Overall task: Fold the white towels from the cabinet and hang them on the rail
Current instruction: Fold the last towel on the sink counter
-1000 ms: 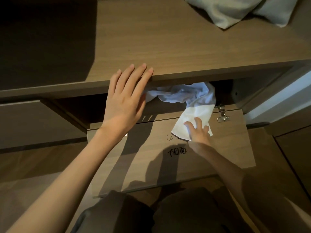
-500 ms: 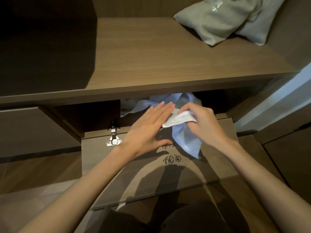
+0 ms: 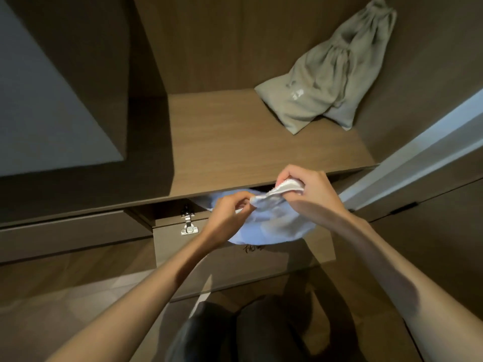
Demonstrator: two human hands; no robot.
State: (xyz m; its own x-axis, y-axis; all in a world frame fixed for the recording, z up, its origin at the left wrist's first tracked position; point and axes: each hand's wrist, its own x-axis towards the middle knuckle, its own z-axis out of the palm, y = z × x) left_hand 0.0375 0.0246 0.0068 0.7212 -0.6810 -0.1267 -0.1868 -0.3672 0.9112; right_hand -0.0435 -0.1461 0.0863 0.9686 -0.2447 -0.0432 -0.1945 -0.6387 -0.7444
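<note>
- Your left hand (image 3: 230,212) and right hand (image 3: 311,189) both pinch the white towel (image 3: 274,223) at its bunched top edge, fingers curled into the cloth.
- The towel sags over the open flap (image 3: 235,262), and its far end lies in the slot under the shelf (image 3: 248,152).
- You are likely at the take-out step. Next, draw it clear and find the corners.

Dim wood cabinet (image 3: 209,48); grey bag (image 3: 332,82) on shelf (image 3: 230,142) (rt rear); hinged flap (image 3: 167,240) down.

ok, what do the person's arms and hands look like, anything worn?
Left hand and right hand: bare, no gloves, rings or watch visible. Left forearm and right forearm: bare, no sleeve in frame. Dark trousers at the knees.
</note>
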